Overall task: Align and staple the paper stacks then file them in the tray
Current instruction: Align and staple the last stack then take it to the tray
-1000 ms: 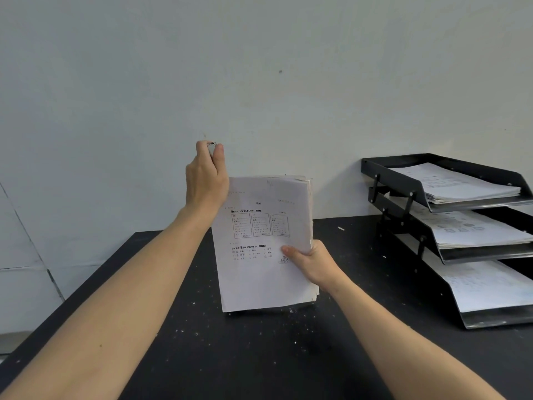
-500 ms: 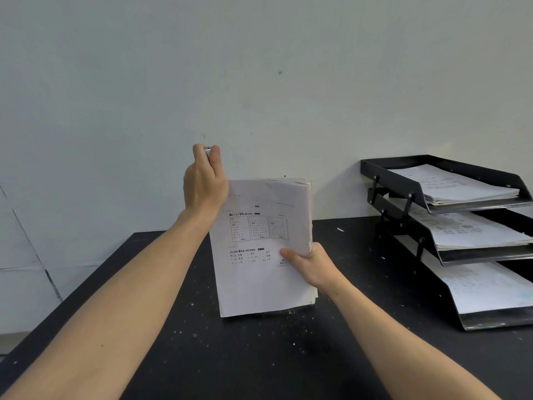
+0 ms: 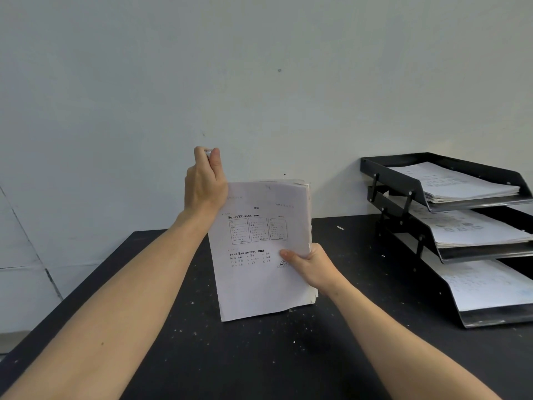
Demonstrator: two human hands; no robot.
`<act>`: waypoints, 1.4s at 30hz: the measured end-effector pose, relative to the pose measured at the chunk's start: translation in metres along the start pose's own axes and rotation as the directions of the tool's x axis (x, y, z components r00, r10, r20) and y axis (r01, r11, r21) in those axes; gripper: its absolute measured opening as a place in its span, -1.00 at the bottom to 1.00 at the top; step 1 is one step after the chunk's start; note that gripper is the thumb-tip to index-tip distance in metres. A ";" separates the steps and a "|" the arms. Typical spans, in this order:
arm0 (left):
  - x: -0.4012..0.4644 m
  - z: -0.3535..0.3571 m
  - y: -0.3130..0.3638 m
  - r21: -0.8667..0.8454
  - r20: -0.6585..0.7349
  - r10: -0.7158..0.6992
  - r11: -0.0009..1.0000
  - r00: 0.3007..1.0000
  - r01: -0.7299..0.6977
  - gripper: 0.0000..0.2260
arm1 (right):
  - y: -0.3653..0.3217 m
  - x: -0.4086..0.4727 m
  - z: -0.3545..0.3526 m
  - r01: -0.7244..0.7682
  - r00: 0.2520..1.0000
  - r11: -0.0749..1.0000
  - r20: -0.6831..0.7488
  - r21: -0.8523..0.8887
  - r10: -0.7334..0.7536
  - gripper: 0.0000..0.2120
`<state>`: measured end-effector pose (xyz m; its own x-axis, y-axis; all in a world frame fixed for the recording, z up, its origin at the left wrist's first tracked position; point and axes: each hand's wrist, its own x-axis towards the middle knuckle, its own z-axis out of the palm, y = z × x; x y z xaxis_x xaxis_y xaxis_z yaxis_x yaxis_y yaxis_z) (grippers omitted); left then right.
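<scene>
A thick paper stack (image 3: 259,272) with printed tables on its front sheet stands upright, its bottom edge at the black table (image 3: 259,359). My right hand (image 3: 310,264) pinches the stack's right edge, thumb on the front sheet. At the top left corner my left hand (image 3: 205,183) grips a small stapler (image 3: 208,152). Only the stapler's metal tip shows between the fingers. A black three-tier tray (image 3: 403,180) stands at the right, with papers in each tier.
A pale wall rises directly behind the table. The tray's lowest tier (image 3: 490,319) reaches forward towards the table's right front. Small white paper specks are scattered over the tabletop around the stack.
Both hands and the stack have sunk a little towards the table. The grips have not changed and the tray has not moved.
</scene>
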<state>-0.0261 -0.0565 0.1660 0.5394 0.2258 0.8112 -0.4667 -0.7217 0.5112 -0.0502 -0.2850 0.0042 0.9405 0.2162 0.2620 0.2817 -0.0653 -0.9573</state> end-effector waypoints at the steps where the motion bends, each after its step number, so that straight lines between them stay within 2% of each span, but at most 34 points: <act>1: 0.000 0.000 0.001 0.005 -0.003 0.005 1.000 1.000 -0.005 -0.77 | -0.001 0.000 0.001 0.000 1.000 1.000 0.002 -0.001 0.000 -0.72; 6: 0.002 -0.003 0.002 0.005 -0.006 -0.014 1.000 1.000 0.014 -0.76 | -0.005 0.002 0.001 -0.010 1.000 1.000 -0.007 0.014 0.010 -0.73; 8: 0.004 -0.006 0.005 -0.075 -0.032 -0.058 0.996 0.998 0.056 -0.74 | -0.005 0.004 0.000 -0.018 1.000 1.000 -0.002 0.018 0.018 -0.73; 10: 0.011 -0.008 0.010 -0.280 -0.108 -0.220 0.942 0.969 0.183 -0.73 | -0.005 0.004 -0.001 -0.027 1.000 0.999 0.007 0.018 0.027 -0.74; 12: 0.022 -0.012 0.011 -0.474 -0.169 -0.405 0.833 0.899 0.286 -0.72 | -0.005 0.005 -0.002 -0.032 0.999 0.999 0.008 0.027 0.031 -0.75; 14: 0.029 -0.018 0.004 -0.533 -0.185 -0.496 0.776 0.848 0.338 -0.70 | -0.003 0.005 -0.005 -0.048 0.999 0.998 -0.005 0.045 0.048 -0.77; 19: 0.008 -0.025 -0.032 -0.379 -0.091 -0.572 0.777 0.815 0.503 -0.70 | -0.001 0.006 -0.016 -0.084 0.995 0.992 -0.044 0.089 0.088 -0.77; 22: -0.021 -0.019 -0.065 -0.019 0.079 -0.580 0.812 0.811 0.583 -0.68 | -0.004 0.007 -0.021 -0.107 0.991 0.990 -0.067 0.094 0.114 -0.79; 23: -0.033 -0.016 -0.076 0.121 0.164 -0.566 0.824 0.808 0.553 -0.67 | -0.005 0.008 -0.023 -0.115 0.990 0.989 -0.074 0.093 0.122 -0.80; 25: -0.056 -0.010 -0.095 0.368 0.339 -0.520 0.840 0.784 0.398 -0.65 | -0.005 0.008 -0.025 -0.126 0.987 0.989 -0.085 0.082 0.133 -0.82; 28: -0.082 0.000 -0.109 0.586 0.519 -0.507 0.797 0.688 0.145 -0.61 | -0.007 0.009 -0.028 -0.142 0.985 0.987 -0.091 0.071 0.148 -0.78; 31: -0.099 0.008 -0.114 0.668 0.600 -0.527 0.744 0.602 -0.016 -0.59 | -0.006 0.011 -0.031 -0.177 0.979 0.982 -0.088 0.058 0.182 -0.73; 34: -0.112 0.014 -0.113 0.711 0.628 -0.553 0.694 0.547 -0.115 -0.59 | -0.008 0.011 -0.034 -0.209 0.973 0.977 -0.086 0.050 0.213 -0.72; 39: -0.132 0.025 -0.114 0.727 0.653 -0.622 0.675 0.432 -0.129 -0.62 | -0.013 0.007 -0.042 -0.240 0.967 0.967 -0.066 0.088 0.246 -0.75; 42: -0.141 0.027 -0.116 0.727 0.654 -0.622 0.675 0.430 -0.130 -0.59 | -0.014 0.003 -0.050 -0.259 0.964 0.960 -0.039 0.107 0.264 -0.72</act>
<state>-0.0288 -0.0223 -0.0159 0.9810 0.1178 -0.1545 0.1243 -0.9917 0.0332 -0.0417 -0.3322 0.0248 0.9883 0.1527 0.0046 0.0068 -0.0139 -0.9999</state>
